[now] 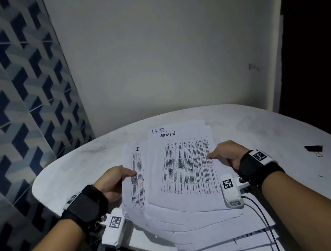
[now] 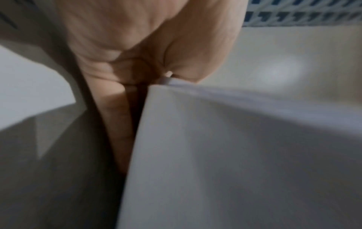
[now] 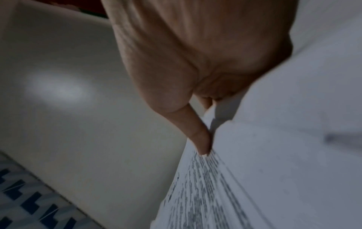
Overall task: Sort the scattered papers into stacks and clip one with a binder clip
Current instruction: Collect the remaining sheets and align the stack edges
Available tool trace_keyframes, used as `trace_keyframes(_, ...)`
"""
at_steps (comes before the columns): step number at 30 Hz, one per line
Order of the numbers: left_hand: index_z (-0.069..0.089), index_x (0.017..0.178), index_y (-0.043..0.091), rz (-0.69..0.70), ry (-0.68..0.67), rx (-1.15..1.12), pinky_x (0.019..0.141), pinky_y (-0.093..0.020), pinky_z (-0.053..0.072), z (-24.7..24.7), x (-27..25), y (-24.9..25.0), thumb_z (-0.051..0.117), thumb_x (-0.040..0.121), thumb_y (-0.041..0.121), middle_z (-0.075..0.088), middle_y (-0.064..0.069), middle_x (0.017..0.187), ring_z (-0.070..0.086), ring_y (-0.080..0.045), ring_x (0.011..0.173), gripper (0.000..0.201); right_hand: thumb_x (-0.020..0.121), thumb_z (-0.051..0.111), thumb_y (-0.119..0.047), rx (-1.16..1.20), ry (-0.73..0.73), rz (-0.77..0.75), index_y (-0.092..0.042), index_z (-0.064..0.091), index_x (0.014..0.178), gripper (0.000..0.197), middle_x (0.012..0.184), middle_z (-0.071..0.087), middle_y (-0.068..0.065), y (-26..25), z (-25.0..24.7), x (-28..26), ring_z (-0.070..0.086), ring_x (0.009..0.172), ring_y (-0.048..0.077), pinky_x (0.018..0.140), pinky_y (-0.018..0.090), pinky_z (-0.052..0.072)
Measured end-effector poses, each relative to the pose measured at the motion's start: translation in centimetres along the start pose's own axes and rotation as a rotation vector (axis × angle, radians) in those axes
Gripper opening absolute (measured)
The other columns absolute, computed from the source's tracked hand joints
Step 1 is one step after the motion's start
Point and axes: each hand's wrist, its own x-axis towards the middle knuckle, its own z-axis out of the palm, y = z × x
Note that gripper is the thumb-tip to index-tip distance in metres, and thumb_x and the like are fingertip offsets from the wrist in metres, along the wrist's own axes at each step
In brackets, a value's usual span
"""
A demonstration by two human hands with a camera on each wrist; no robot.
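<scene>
Dim room: plain pale wall [image 1: 164, 55] behind, blue patterned tiles [image 1: 18, 98] to the left, rounded white table [image 1: 271, 128] pushed against the wall.

Papers [image 1: 185, 173] were held over the near half of the table, between both hands. Left hand [image 1: 113, 182] gripped the left edge, thumb on top of the sheets; the left wrist view showed fingers curled under the paper edge [image 2: 215, 139]. Right hand [image 1: 227, 154] gripped the right edge, thumb lying on the printed table; in the right wrist view one finger [image 3: 197, 136] pressed along the sheet edge. Each grip was clamped on the papers.

Top sheet bore a printed grid, with "H.R. ADMIN" handwritten on a sheet behind it. More sheets fanned out below, toward the near table edge, unaligned.

Handling, judged: light, limp, thin sheets, slippery against each other. Held by two side edges, the bundle would likely sag in the middle and shed loose pages. Firmer hold probably at opposite edges with fingers well under, or tapping on the table to square it.

Binder clip [image 1: 313, 149] lay on the table to the right, well apart from the papers.

Room, judged: open tabletop on left and far right for stacks. Near edge was close under the lower sheets, so pages could slide off there. Cable [image 1: 262, 213] from the right wrist device trailed across the lower sheets.
</scene>
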Motion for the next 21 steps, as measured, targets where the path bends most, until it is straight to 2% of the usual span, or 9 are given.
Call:
trace_keyframes(2,0.062,0.126,-0.006,0.06,0.003,0.082,0.074,-0.045,0.06,0.4,0.1,-0.2,0.054,0.097,0.001,0.074,-0.026,0.107,0.076,-0.037,0.082,0.031,0.086,0.073,0.005,-0.052,-0.014,-0.041,0.023,0.049,0.126,0.05,0.038,0.035,0.004,-0.1,0.7,0.2,0.024,0.031,0.016,0.048,0.026,0.022)
trace_keyframes(4,0.067,0.114,0.001,0.099,0.023,0.116,0.07,-0.042,0.059,1.0,0.1,-0.1,0.059,0.098,0.007,0.078,-0.02,0.097,0.077,-0.031,0.077,0.019,0.085,0.074,0.007,-0.088,-0.048,-0.049,0.023,0.045,0.129,0.054,0.04,0.039,0.004,-0.2,1.4,-0.1,0.031,0.035,0.018,0.051,0.029,0.028)
trace_keyframes(6,0.069,0.101,0.011,0.096,0.039,0.059,0.07,-0.04,0.06,1.5,0.1,0.1,0.061,0.1,0.026,0.08,-0.014,0.092,0.078,-0.028,0.074,0.017,0.086,0.074,0.004,-0.093,-0.068,-0.037,0.003,0.068,0.101,0.016,0.044,0.047,0.005,-0.4,2.4,-0.2,0.041,0.038,0.016,0.052,0.028,0.042)
trace_keyframes(8,0.073,0.114,0.013,0.065,-0.003,-0.03,0.084,-0.042,0.056,1.6,0.4,0.4,0.055,0.097,0.05,0.076,-0.016,0.111,0.076,-0.032,0.089,0.044,0.091,0.068,0.004,-0.072,-0.045,0.001,-0.004,0.053,0.065,0.03,0.041,0.043,0.004,-0.3,3.1,0.0,0.039,0.036,0.015,0.049,0.023,0.034)
trace_keyframes(10,0.073,0.119,0.014,0.037,-0.019,-0.066,0.087,-0.042,0.055,1.2,0.8,0.6,0.057,0.092,0.056,0.075,-0.015,0.116,0.074,-0.034,0.093,0.052,0.093,0.058,0.007,0.042,-0.013,0.028,-0.006,0.045,0.066,0.033,0.043,0.038,0.001,-0.2,3.3,0.2,0.034,0.041,0.016,0.052,0.025,0.026)
trace_keyframes(15,0.076,0.111,0.009,-0.032,-0.067,0.089,0.081,-0.037,0.057,1.2,0.8,0.8,0.073,0.082,0.031,0.075,-0.014,0.114,0.072,-0.034,0.086,0.037,0.089,0.043,0.011,0.154,-0.008,0.041,-0.004,0.05,0.104,0.022,0.06,0.029,0.0,-0.3,5.0,-0.3,0.019,0.036,0.013,0.048,0.022,0.016)
trace_keyframes(17,0.076,0.099,0.0,-0.005,-0.062,0.167,0.082,-0.04,0.059,1.0,1.1,0.8,0.073,0.078,0.01,0.073,-0.019,0.107,0.071,-0.034,0.084,0.024,0.089,0.039,0.012,0.178,-0.079,-0.006,-0.011,0.042,0.113,0.033,0.065,0.035,0.003,-0.7,6.0,-0.6,0.029,0.041,0.015,0.049,0.02,0.023)
trace_keyframes(19,0.07,0.111,-0.004,0.05,-0.056,0.249,0.092,-0.05,0.057,0.7,1.3,0.6,0.063,0.081,-0.01,0.073,-0.022,0.112,0.071,-0.042,0.098,0.031,0.088,0.042,0.013,0.144,-0.115,-0.064,-0.014,0.039,0.113,0.037,0.076,0.048,0.009,-0.8,6.3,-0.7,0.047,0.067,0.022,0.06,0.023,0.035)
trace_keyframes(21,0.068,0.118,0.006,0.159,-0.068,0.297,0.088,-0.044,0.058,0.3,1.4,0.6,0.061,0.079,-0.017,0.075,-0.018,0.112,0.069,-0.041,0.107,0.046,0.087,0.053,0.01,0.09,-0.111,-0.108,-0.009,0.045,0.108,0.029,0.075,0.05,0.009,-0.8,5.9,-1.0,0.05,0.063,0.021,0.054,0.022,0.035)
